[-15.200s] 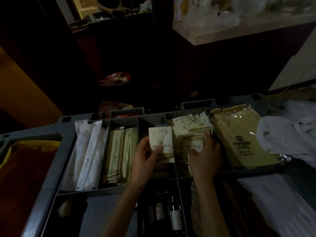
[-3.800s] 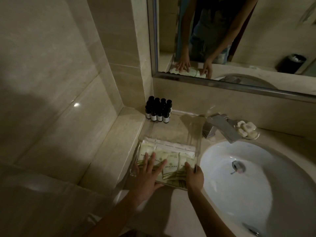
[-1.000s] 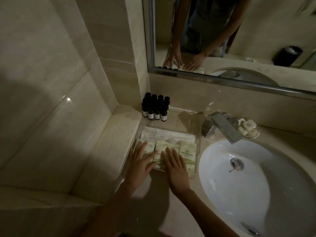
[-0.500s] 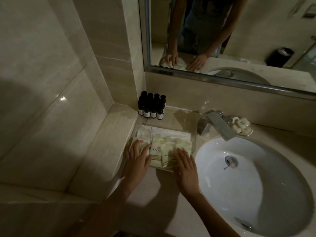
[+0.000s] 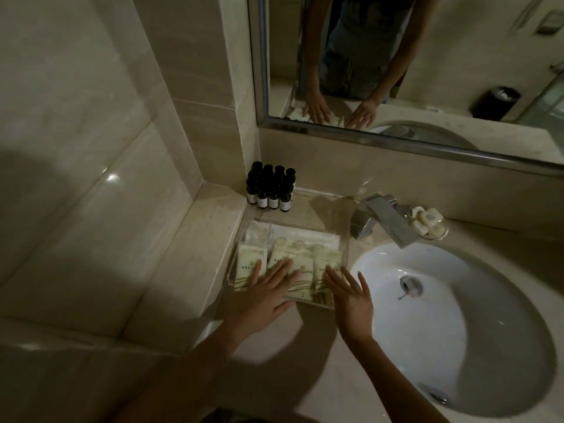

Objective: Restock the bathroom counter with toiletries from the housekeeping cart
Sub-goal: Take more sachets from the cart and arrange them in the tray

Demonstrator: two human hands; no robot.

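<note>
A clear acrylic tray (image 5: 346,236) sits on the beige counter (image 5: 305,361) left of the basin. Several cream toiletry packets (image 5: 305,264) with green stripes lie side by side in it, over white flat packets at the back. My left hand (image 5: 268,288) lies flat with straight fingers on the left and middle packets. My right hand (image 5: 351,297) is at the tray's front right corner, fingers straight, fingertips touching the rightmost packet.
Several small dark bottles (image 5: 270,190) stand in the corner behind the tray. A chrome tap (image 5: 381,221) and a dish of round soaps (image 5: 428,224) sit behind the white basin (image 5: 442,325). A mirror (image 5: 427,71) above reflects a person's arms.
Both hands stay on the packets; my left hand has slid right toward the middle of the row, and the packets sit more evenly. The camera has shifted slightly.
</note>
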